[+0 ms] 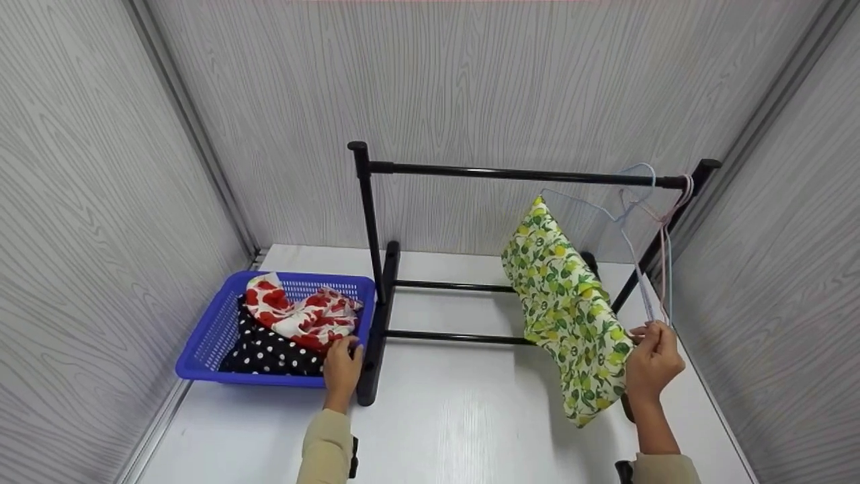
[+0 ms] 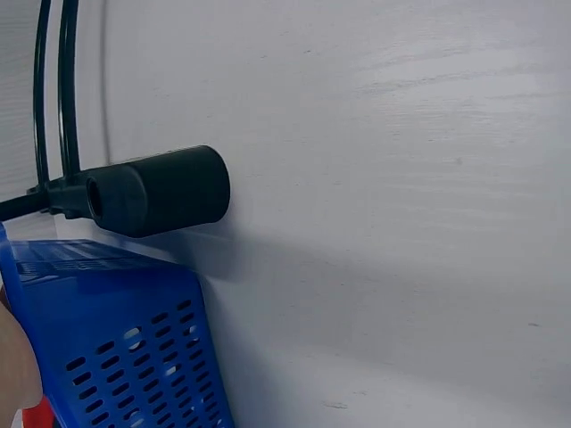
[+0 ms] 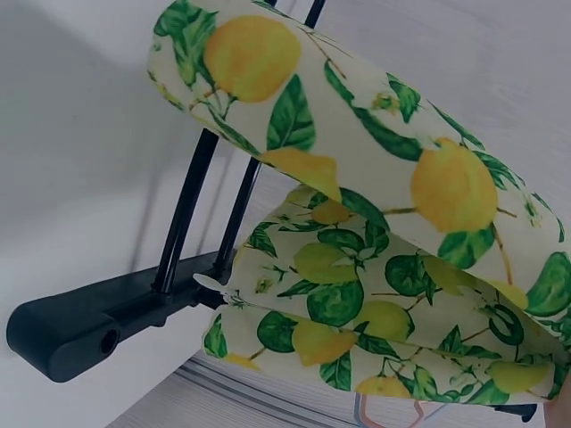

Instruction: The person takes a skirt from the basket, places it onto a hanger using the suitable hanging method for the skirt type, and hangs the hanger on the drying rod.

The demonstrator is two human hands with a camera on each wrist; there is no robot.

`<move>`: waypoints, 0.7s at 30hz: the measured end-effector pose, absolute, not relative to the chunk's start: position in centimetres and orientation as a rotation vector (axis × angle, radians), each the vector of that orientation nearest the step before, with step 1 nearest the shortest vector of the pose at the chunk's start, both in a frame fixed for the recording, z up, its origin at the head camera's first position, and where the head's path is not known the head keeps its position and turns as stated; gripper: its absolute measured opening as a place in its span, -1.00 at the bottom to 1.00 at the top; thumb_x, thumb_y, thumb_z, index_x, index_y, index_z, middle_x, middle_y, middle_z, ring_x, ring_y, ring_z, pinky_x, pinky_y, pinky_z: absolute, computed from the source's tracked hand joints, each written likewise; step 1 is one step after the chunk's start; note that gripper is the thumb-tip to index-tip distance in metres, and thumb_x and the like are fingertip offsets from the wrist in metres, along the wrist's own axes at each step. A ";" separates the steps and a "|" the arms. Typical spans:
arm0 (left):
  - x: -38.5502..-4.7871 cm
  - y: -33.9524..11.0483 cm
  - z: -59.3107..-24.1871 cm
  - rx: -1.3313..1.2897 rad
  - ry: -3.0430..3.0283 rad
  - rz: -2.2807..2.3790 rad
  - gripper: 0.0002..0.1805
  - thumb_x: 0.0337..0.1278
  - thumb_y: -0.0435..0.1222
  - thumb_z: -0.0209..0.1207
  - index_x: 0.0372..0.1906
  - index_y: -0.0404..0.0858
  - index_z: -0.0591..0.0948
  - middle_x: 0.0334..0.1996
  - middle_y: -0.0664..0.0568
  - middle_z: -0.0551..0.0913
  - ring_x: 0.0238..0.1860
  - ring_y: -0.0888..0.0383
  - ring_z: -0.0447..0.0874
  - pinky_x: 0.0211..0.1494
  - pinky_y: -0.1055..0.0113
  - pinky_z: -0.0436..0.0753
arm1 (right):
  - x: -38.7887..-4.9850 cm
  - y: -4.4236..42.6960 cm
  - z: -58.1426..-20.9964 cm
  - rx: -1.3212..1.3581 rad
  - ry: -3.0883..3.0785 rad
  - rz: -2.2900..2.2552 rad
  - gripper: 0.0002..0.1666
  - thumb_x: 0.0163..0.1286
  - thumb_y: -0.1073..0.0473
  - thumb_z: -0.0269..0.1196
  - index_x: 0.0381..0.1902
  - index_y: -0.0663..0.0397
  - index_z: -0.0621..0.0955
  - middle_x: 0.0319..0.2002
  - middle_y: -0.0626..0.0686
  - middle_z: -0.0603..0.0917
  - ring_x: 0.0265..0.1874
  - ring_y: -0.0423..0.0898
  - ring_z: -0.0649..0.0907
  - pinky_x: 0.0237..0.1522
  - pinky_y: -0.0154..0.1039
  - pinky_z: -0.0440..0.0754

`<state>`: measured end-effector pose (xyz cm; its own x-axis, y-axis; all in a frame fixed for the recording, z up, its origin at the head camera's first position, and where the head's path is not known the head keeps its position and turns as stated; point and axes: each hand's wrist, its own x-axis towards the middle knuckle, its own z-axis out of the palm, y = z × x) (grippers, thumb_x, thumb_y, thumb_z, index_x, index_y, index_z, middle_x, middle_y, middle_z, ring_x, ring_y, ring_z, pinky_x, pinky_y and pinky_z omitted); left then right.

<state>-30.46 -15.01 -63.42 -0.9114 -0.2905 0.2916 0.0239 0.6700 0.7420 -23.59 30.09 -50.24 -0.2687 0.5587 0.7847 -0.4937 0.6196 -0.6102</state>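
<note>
A lemon-print cloth (image 1: 571,309) hangs in a fold from a thin light-blue clothes hanger (image 1: 598,208), whose hook is over the rack's top bar. My right hand (image 1: 653,359) pinches the hanger's near end, beside the cloth's edge. In the right wrist view the folded cloth (image 3: 401,196) fills most of the picture. My left hand (image 1: 342,366) is at the near right corner of a blue plastic basket (image 1: 201,336), its fingers over the rim. Whether they grip the rim or cloth is hidden. Inside lie a red-and-white cloth (image 1: 302,319) and a black polka-dot cloth (image 1: 269,349).
The black clothes rack (image 1: 463,173) stands on the white table (image 1: 450,403), its left foot (image 1: 376,363) right beside the basket. Pink and blue hangers (image 1: 665,222) hang at the bar's right end. Grey wood-grain walls (image 1: 430,81) enclose the back and both sides.
</note>
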 end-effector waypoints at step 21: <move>-30.3 -15.0 -63.4 0.191 -2.555 -1.029 -0.79 0.13 -0.31 0.17 -0.14 -0.30 0.61 -0.18 -0.21 0.64 -0.14 -0.19 0.60 -0.07 -0.06 0.51 | -28.3 32.2 -51.0 -0.328 -1.613 0.926 -0.75 0.39 0.34 0.02 -0.38 0.47 0.51 -0.55 0.31 0.59 -0.52 -0.70 0.38 -0.38 -0.56 0.29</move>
